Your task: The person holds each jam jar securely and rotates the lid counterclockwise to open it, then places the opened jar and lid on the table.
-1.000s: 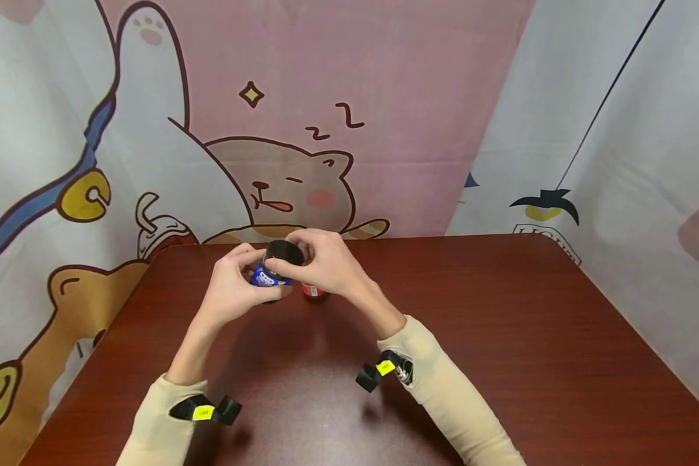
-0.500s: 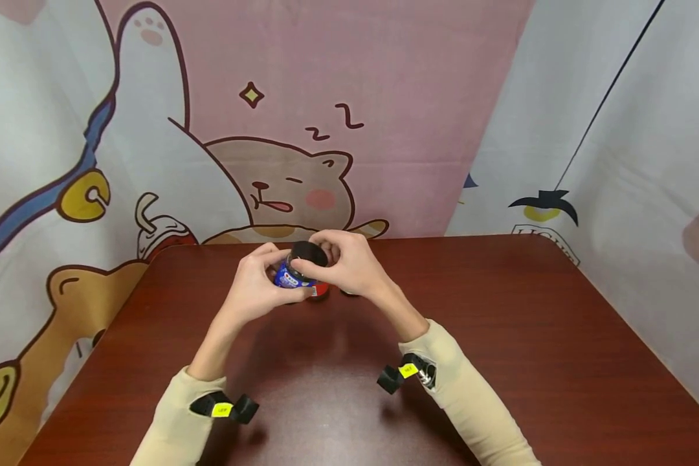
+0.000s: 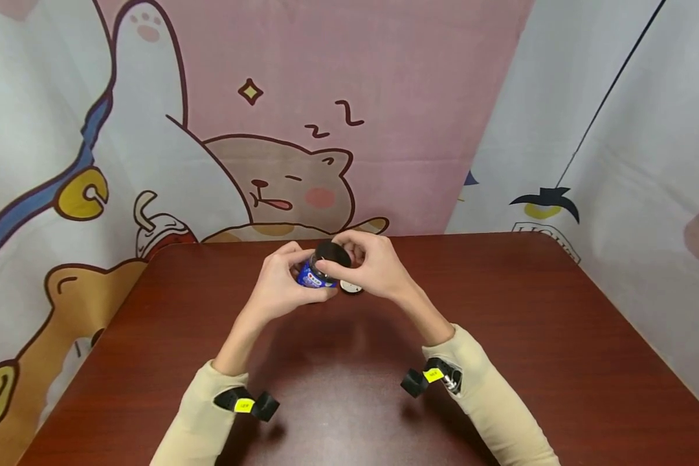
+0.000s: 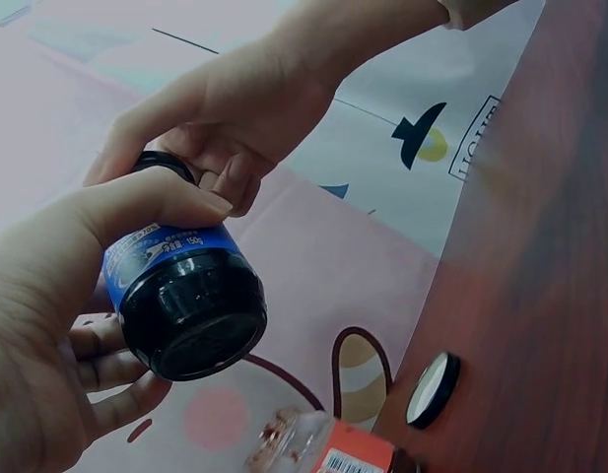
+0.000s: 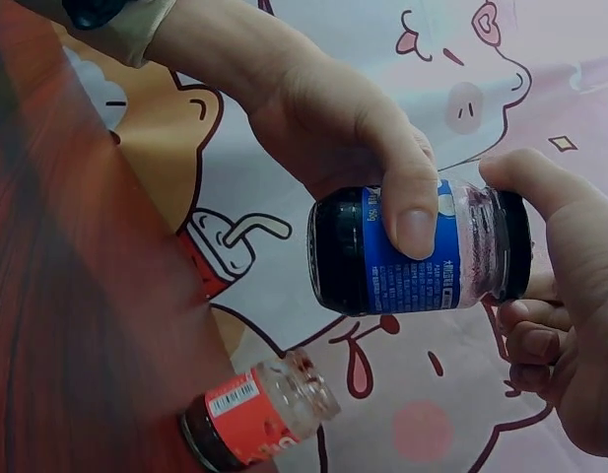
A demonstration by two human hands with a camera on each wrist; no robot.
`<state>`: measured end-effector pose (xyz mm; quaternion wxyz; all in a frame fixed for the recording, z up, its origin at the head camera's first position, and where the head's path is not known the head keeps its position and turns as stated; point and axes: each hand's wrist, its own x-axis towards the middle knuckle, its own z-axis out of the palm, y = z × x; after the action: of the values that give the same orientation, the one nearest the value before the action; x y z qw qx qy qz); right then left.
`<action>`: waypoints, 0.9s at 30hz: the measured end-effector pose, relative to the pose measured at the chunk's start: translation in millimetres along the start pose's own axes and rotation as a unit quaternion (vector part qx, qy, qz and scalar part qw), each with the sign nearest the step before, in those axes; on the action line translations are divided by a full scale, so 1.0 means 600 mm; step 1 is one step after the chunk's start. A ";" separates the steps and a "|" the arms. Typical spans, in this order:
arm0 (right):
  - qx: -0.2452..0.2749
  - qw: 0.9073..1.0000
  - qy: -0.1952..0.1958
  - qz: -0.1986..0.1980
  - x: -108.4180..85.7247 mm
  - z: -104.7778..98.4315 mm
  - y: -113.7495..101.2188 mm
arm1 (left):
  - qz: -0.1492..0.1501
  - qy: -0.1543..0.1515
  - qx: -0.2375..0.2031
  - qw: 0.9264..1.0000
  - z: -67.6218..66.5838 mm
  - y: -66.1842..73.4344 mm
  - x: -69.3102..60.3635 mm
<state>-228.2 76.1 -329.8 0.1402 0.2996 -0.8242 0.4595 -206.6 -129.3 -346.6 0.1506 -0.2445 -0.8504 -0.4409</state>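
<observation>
Left hand (image 3: 282,281) round the blue-labelled jar (image 5: 407,276), right hand (image 3: 378,268) on its black lid (image 5: 517,246)

The left hand is clamped about the jar's body, thumb across the label (image 5: 422,291); the right hand pinches the black lid by its edge (how tightly it is screwed, I cannot tell); the jar is held tilted in the air, its base off the table (image 3: 349,401); it looks like glass, so I judge it stiff, fairly weighty and breakable if dropped; its bare surface is probably slick, making the label the surer place for a palm and the lid's rim the place for fingertips; beyond, a red-labelled jar (image 5: 256,412) stands uncapped on the table, with a loose lid (image 4: 434,390) lying near it, pale inside up; farthest back hangs a cartoon cloth (image 3: 408,110).
</observation>
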 end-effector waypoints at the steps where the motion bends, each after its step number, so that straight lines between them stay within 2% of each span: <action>1: -0.001 1.000 0.001 -0.003 -0.002 -0.003 0.001 | 0.001 0.000 -0.001 1.000 0.003 0.001 0.002; 12: -0.049 0.999 0.002 -0.013 -0.021 -0.023 0.013 | 0.005 -0.001 0.009 1.000 0.029 0.012 0.010; 22: -0.054 0.998 0.029 -0.029 -0.032 -0.040 0.026 | -0.001 0.007 0.049 0.999 0.053 0.031 0.018; 27: -0.053 0.997 0.018 -0.043 -0.033 -0.046 0.031 | 0.004 0.007 0.049 0.999 0.057 0.034 0.017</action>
<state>-225.6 114.2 -337.5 0.1908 0.3185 -0.8311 0.4141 -205.6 -88.2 -347.3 0.1696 -0.2371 -0.8692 -0.3995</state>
